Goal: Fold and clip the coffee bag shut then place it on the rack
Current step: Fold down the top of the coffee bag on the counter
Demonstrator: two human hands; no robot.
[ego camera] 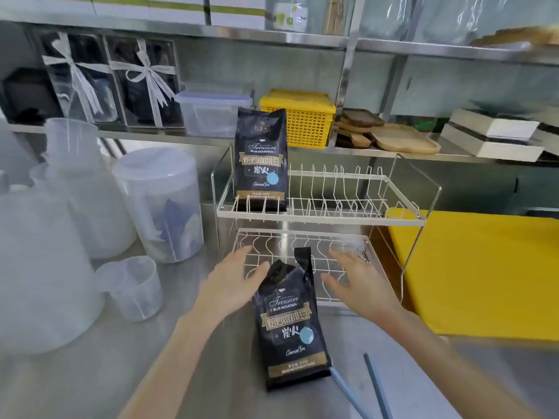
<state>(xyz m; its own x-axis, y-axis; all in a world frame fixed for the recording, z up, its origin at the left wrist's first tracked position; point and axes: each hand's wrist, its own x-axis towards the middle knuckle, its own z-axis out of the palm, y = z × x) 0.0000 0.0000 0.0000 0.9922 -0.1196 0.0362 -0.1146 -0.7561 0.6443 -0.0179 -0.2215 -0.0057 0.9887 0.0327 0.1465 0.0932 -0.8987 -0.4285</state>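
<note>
A black coffee bag point(290, 325) stands on the steel counter in front of the white wire rack point(320, 216), its top crumpled and open with one corner sticking up. My left hand point(233, 279) hovers just left of the bag's top, fingers spread, holding nothing. My right hand point(360, 282) is apart from the bag on its right, also open. A long blue bag clip point(375, 385), opened into two thin bars, lies on the counter right of the bag's base. A second, sealed coffee bag point(261, 160) stands upright at the left end of the rack's upper tier.
Translucent plastic jugs point(157, 204) and a measuring cup point(133, 288) crowd the counter at left. A yellow board point(484, 273) lies at right. Behind the rack, a shelf holds a yellow basket point(298, 117), a clear box and wooden trays point(393, 137).
</note>
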